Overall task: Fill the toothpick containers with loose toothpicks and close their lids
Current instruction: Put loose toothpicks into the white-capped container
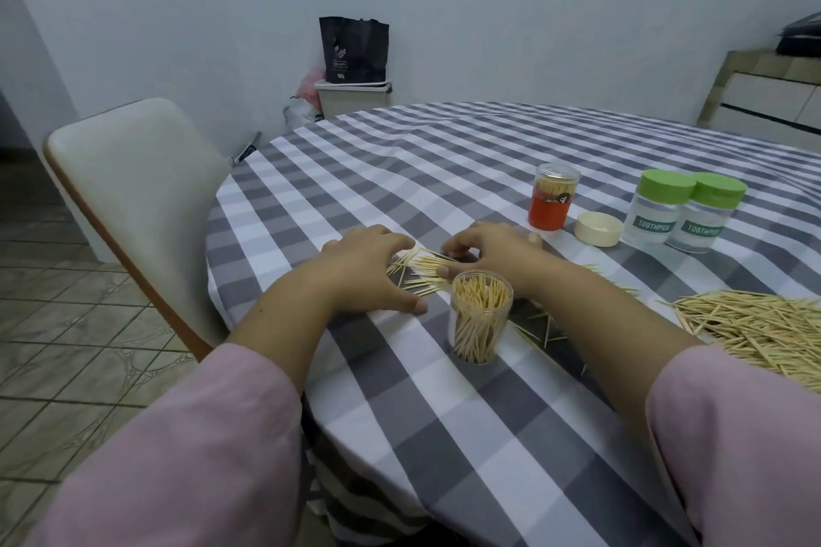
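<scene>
We cup both hands, left grip (373, 266) and right grip (488, 251), loosely curled and holding nothing yet, around the small toothpick heap (422, 271) on the counter (444, 435), just behind the open container (480, 320). Best we align the sticks parallel before pinching.

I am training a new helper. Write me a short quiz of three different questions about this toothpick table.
1. True or false: the open container near the hands already holds toothpicks.
2. How many green-lidded jars stand on the checked tablecloth? A) one B) two C) three
3. Fill in: the loose cream lid lies between the green-lidded jars and the ______-labelled container.

Key: 1 true; 2 B; 3 red.
</scene>
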